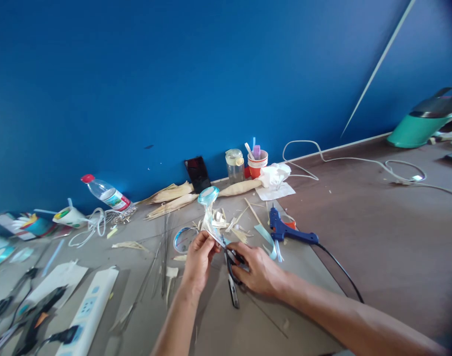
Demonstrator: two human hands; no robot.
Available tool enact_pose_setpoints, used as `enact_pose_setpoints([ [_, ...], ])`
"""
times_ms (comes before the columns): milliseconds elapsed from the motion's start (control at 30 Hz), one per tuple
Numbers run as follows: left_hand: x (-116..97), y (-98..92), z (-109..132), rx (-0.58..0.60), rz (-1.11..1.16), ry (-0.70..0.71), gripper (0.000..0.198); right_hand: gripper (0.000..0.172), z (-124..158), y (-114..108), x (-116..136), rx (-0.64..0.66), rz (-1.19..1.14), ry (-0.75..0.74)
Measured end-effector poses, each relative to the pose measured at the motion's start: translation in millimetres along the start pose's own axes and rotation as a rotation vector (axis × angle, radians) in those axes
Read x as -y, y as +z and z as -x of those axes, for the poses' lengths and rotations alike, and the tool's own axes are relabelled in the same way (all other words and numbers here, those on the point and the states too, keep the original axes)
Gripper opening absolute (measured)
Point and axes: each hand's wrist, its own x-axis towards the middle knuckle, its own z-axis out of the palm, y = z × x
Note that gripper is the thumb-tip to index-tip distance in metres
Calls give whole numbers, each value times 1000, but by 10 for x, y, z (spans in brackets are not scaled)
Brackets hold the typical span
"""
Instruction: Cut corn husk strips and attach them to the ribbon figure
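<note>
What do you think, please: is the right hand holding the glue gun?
No, the right hand holds scissors; the glue gun lies apart.

A thin pale strip (216,239) slants above the desk (255,332), beside dark-handled scissors (230,265) pointing toward its back edge.

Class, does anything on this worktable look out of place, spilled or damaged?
Yes: pale, papery scraps lie strewn over the flat grey tabletop near the blue plastic glue gun, looking like untidied offcuts. The red-capped clear plastic bottle appears tilted, though lens distortion may exaggerate this.
</note>
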Motion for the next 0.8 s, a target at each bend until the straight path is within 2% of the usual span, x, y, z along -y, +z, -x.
enact_pose_setpoints([
  [567, -46, 33, 7, 17, 51, -21, 20, 41, -15, 15, -14, 21, -85, 27],
  [700, -54, 39, 14, 20, 81, -29, 21, 40, -16, 44, -43, 12, -181, 35],
  [800, -51, 31, 21, 26, 109, -48, 19, 36, -21, 81, -93, -14, -350, 33],
])
